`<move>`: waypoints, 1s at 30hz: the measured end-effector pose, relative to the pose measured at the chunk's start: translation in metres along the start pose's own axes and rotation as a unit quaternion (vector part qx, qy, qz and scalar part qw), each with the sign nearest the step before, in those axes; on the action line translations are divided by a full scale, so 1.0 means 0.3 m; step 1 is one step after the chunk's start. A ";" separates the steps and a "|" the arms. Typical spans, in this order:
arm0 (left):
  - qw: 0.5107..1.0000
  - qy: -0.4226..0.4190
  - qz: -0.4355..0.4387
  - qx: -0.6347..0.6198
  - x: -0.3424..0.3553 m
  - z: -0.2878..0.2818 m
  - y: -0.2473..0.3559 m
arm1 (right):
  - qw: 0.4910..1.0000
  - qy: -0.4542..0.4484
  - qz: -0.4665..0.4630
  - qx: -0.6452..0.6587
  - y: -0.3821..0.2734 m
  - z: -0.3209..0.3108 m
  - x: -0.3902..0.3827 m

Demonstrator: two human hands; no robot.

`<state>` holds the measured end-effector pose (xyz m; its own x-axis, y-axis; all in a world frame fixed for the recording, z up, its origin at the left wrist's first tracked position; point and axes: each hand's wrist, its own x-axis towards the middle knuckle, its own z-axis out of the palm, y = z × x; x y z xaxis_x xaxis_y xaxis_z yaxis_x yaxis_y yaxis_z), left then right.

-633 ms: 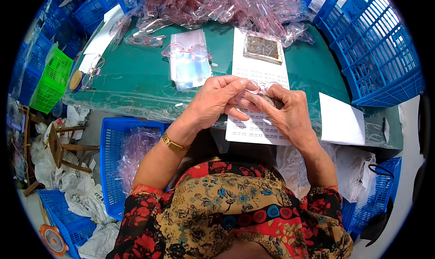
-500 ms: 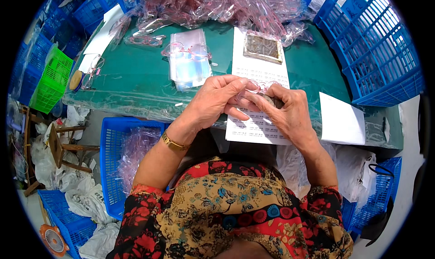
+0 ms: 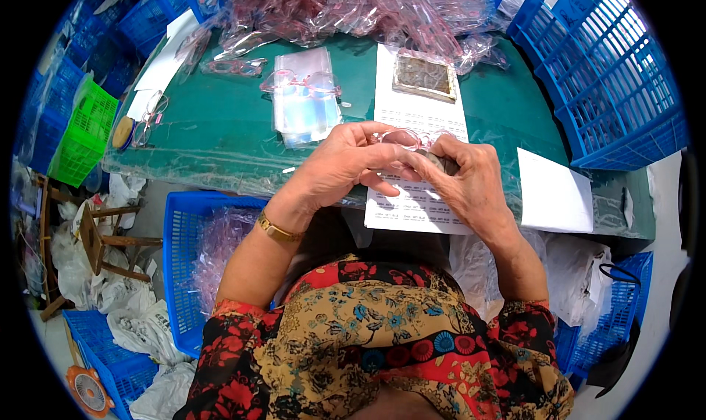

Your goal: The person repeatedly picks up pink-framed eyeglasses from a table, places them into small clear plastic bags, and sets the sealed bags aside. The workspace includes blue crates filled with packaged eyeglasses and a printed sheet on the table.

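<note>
Over the near edge of the green table, both my hands hold a pair of clear pink eyeglasses (image 3: 403,137). My left hand (image 3: 351,159) pinches the left side of the frame between thumb and fingers, its lower fingers curled loosely beneath. Closed around the other side is my right hand (image 3: 471,174), which also has a small dark grey-brown piece (image 3: 445,163) under its fingers; its kind is not clear. Below the hands lies a white sheet with rows of print (image 3: 412,213). Another pink pair of eyeglasses (image 3: 301,83) rests on a stack of clear plastic sleeves (image 3: 305,119).
A shallow rectangular box with a brown surface (image 3: 424,76) sits on the sheet. Bagged pink eyeglasses (image 3: 353,8) are heaped at the back. Blue crates stand at right (image 3: 607,74) and below left (image 3: 176,266). A white paper (image 3: 555,191) overlaps the table's right edge.
My left hand has shifted its fingers along the eyeglasses, and more of the pink frame now shows above them. My right hand stays almost in place.
</note>
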<state>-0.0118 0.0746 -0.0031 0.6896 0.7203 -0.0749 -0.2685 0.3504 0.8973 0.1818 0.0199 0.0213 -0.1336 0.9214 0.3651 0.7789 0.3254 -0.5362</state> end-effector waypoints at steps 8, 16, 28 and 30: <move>0.999 0.005 -0.024 -0.031 -0.004 0.004 0.018 | 0.999 0.023 0.028 -0.008 0.019 -0.032 0.007; 0.996 -0.011 -0.025 -0.083 -0.007 -0.021 0.025 | 0.982 0.020 0.122 0.142 0.142 -0.080 0.027; 0.997 0.032 -0.007 -0.065 -0.010 -0.020 -0.009 | 0.876 -0.117 0.176 0.433 0.111 -0.079 0.031; 0.998 0.039 -0.002 -0.055 -0.008 -0.012 -0.013 | 0.879 -0.115 0.168 0.431 0.116 -0.073 0.031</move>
<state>-0.0150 0.0736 -0.0079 0.6375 0.7617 -0.1157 -0.3416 0.4141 0.8437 0.2212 0.0352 0.0228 -0.1825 0.9826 -0.0354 0.0569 -0.0254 -0.9981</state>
